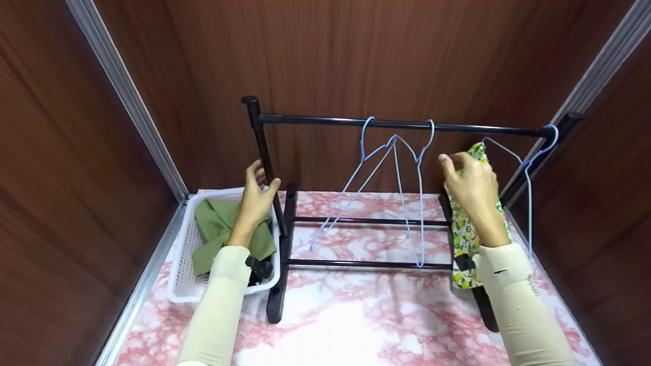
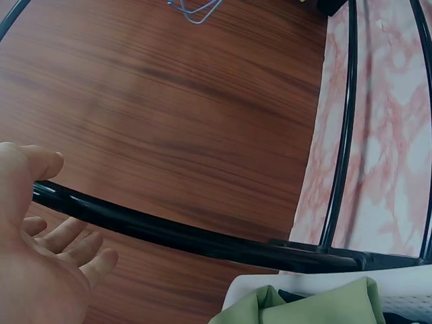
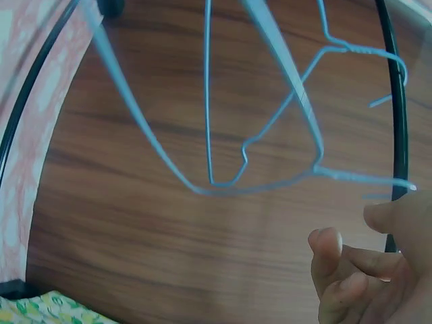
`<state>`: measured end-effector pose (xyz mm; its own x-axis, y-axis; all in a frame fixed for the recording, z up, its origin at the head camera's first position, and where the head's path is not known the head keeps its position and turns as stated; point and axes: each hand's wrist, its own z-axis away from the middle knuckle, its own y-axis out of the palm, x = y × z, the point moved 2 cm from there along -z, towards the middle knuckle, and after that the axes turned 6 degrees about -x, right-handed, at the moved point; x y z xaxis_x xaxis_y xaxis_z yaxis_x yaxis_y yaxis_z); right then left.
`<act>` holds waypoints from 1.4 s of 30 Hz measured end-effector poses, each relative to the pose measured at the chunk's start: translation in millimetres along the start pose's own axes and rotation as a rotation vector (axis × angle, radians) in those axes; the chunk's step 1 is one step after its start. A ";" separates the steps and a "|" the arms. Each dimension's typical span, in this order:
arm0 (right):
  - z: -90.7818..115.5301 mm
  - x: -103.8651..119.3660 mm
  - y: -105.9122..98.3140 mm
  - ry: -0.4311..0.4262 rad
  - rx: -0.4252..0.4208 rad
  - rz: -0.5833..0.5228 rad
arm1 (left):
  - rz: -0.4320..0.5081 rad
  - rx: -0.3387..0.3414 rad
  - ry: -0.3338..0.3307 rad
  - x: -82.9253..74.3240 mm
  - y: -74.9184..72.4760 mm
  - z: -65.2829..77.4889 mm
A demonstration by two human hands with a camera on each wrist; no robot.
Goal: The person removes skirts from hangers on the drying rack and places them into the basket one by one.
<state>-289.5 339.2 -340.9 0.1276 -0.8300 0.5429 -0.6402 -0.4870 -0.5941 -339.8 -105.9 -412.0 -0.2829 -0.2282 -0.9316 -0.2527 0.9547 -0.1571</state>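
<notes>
My left hand (image 1: 257, 195) is beside the left post (image 1: 263, 147) of a black garment rack, above the basket. In the left wrist view its thumb and loose fingers lie on either side of the post; whether they touch it is unclear. My right hand (image 1: 473, 185), fingers loosely bent, holds nothing. It is just below the rack's top rail (image 1: 325, 121), in front of a yellow-green lemon-print cloth (image 1: 463, 229) that hangs from a blue wire hanger (image 1: 530, 203) at the right end. Near that hand, two bare wire hangers (image 1: 421, 203) hang from the rail.
A white plastic basket (image 1: 175, 274) at the left holds a folded green cloth (image 1: 213, 218) and something dark. Two lower black bars (image 1: 356, 263) join the rack's feet. Brown wood-grain panels (image 1: 325, 56) enclose three sides, above a pink-and-white marbled surface (image 1: 325, 315).
</notes>
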 end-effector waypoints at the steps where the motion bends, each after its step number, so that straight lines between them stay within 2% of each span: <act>1: -0.8 -2.2 -2.2 0.004 0.002 0.006 | 0.011 0.000 0.006 0.5 1.0 -0.8; 5: -2.8 -11.5 -9.8 0.007 -0.003 0.018 | 0.033 -0.006 0.031 0.0 5.1 -3.0; 15: -8.6 -36.7 -27.3 0.029 -0.004 0.052 | -0.043 -0.035 0.071 -2.0 9.2 -5.7; 21: -14.2 -57.2 -46.0 0.097 -0.001 0.088 | -0.026 -0.035 0.085 -1.7 14.3 -7.6; 27: -18.1 -77.7 -59.6 0.128 -0.033 0.129 | -0.018 -0.030 0.080 -1.7 18.0 -8.0; 33: -21.3 -97.3 -64.6 0.257 -0.052 0.148 | -0.012 -0.027 0.077 -1.9 19.0 -7.8; 37: -22.6 -108.6 -65.2 0.341 -0.011 0.152 | -0.017 -0.030 0.069 -1.6 18.8 -7.2; 42: -23.4 -117.2 -64.2 0.374 0.118 0.164 | -0.029 -0.034 0.081 0.5 18.9 -7.6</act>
<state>-281.1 474.1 -352.5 -0.2666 -0.7537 0.6007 -0.5351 -0.4026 -0.7427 -351.7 -89.4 -412.9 -0.3489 -0.2713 -0.8970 -0.2930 0.9408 -0.1706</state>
